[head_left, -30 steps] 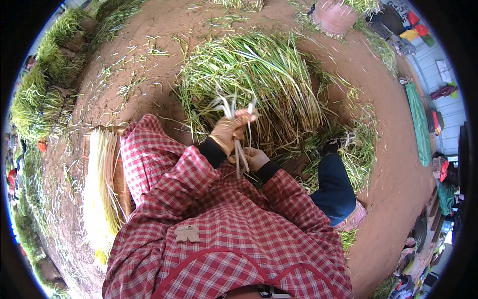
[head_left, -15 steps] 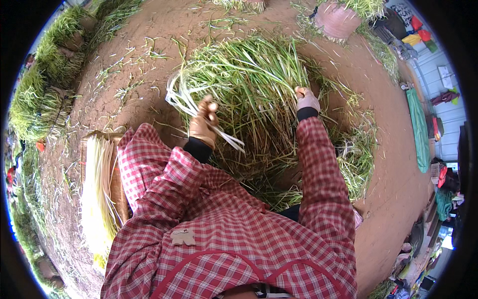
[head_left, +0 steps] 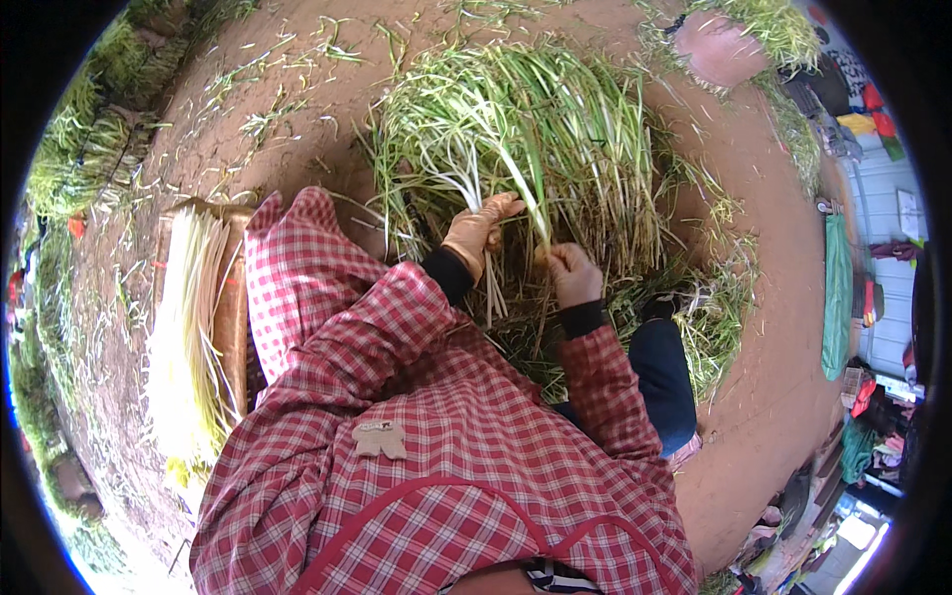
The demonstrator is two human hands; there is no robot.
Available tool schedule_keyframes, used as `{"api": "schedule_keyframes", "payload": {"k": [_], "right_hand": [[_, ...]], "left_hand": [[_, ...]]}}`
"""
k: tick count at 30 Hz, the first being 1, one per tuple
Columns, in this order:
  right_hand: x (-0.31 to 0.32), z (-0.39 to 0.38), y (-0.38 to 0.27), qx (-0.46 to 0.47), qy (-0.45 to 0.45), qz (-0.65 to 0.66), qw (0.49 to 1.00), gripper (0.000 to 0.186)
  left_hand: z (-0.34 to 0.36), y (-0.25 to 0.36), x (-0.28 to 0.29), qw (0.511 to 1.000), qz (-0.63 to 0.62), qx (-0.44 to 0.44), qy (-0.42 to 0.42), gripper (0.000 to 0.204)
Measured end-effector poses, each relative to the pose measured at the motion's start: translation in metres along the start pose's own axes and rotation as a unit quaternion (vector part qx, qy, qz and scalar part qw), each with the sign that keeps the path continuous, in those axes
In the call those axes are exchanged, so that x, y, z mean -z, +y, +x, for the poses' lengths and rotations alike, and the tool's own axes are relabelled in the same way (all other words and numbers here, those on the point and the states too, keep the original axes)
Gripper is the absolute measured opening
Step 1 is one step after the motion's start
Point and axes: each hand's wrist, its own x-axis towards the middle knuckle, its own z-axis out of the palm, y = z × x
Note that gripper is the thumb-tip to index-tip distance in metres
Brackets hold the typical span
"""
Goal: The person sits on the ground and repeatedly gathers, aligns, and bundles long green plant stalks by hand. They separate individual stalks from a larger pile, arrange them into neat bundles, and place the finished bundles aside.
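My left hand (head_left: pixel 476 236), in a tan glove, is closed around several peeled white stalks (head_left: pixel 493 288). Their pale lower ends hang below the fist and their leafy tops fan out above it. Close beside it, my right hand (head_left: pixel 573 276) pinches the lower end of a single green stalk (head_left: pixel 536 203), which slants up past the fingertips of the left. Both hands are over the near side of a large heap of green leafy stalks (head_left: pixel 595 119), whose brownish root ends point toward me.
Left of my knee, long pale-yellow stalks (head_left: pixel 188 327) lie in a cardboard box (head_left: pixel 234 297). Leaf scraps (head_left: pixel 714 337) litter the brown dirt floor (head_left: pixel 783 297). Bundled greens (head_left: pixel 79 164) stand at the far left, and a rolled green sheet (head_left: pixel 836 297) is at the right wall.
My right hand has moved left and nearer me, drawing a stalk from the heap toward my left hand. The left hand has shifted right, its white stalks now more upright.
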Motion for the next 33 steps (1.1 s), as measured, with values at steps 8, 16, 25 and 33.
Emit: {"api": "schedule_keyframes", "payload": {"k": [8,16,25,33], "right_hand": [[-0.048,0.006,0.014,-0.143,-0.128,0.371,0.909,0.029],[-0.049,-0.006,0.025,-0.304,-0.05,0.416,0.856,0.027],[-0.072,0.012,0.0,-0.151,-0.043,0.306,0.939,0.016],[-0.067,-0.006,0.016,-0.201,0.022,0.398,0.895,0.024]], "left_hand": [[-0.015,-0.004,0.002,0.99,0.104,-0.016,0.089,0.016],[-0.016,0.024,0.012,0.986,0.046,-0.041,0.156,0.011],[-0.015,-0.002,0.013,0.99,0.054,-0.083,0.105,0.014],[-0.019,0.017,0.014,0.981,0.05,-0.051,0.182,0.019]]}}
